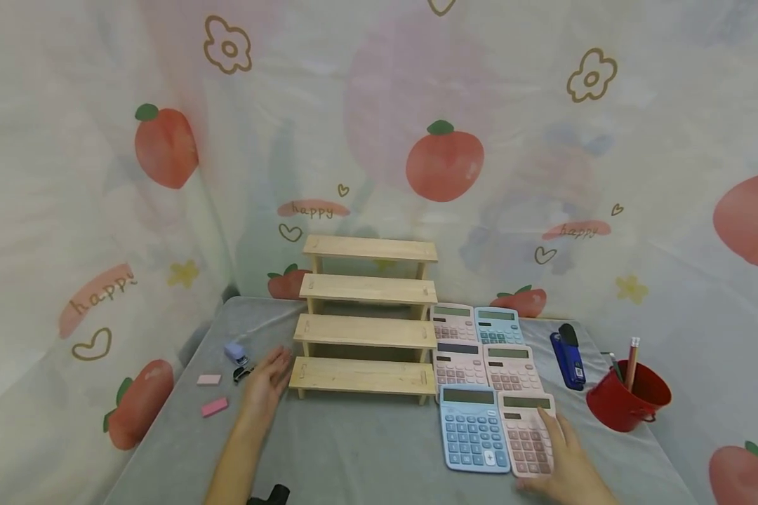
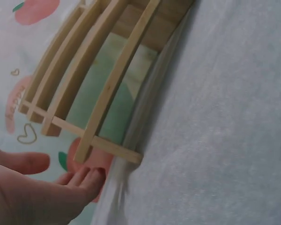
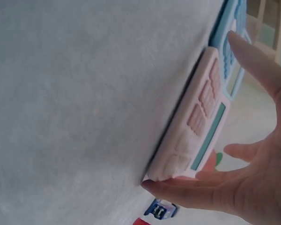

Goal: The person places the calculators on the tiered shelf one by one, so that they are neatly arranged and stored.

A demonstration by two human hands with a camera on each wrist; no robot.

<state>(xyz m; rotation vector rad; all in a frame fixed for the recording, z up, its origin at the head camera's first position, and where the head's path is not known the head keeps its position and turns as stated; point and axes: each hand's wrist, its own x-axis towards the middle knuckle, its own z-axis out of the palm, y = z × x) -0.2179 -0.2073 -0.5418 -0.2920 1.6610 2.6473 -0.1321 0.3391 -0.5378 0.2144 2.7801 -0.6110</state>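
Note:
In the head view my right hand [image 1: 568,456] is at the right side of the front pink calculator [image 1: 527,449]. Seen from the right wrist, its thumb [image 3: 248,56] stretches toward the blue calculator [image 3: 220,28], while the other fingers lie nearly straight along the pink calculator's edge. Beside it lies the front blue calculator [image 1: 476,438]; several more pink and blue ones [image 1: 508,365] are set in rows behind. My left hand [image 1: 267,386], fingers extended and holding nothing, is left of the stepped wooden rack [image 1: 363,379]. Whether it touches the rack cannot be told.
Left of the rack lie two pink erasers [image 1: 215,407], a small lavender item [image 1: 235,352] and a small black item [image 1: 243,373]. On the right are a blue stapler [image 1: 567,358] and a red bucket [image 1: 619,403] with pencils. A printed curtain [image 1: 379,105] surrounds the grey cloth-covered table [image 1: 354,449].

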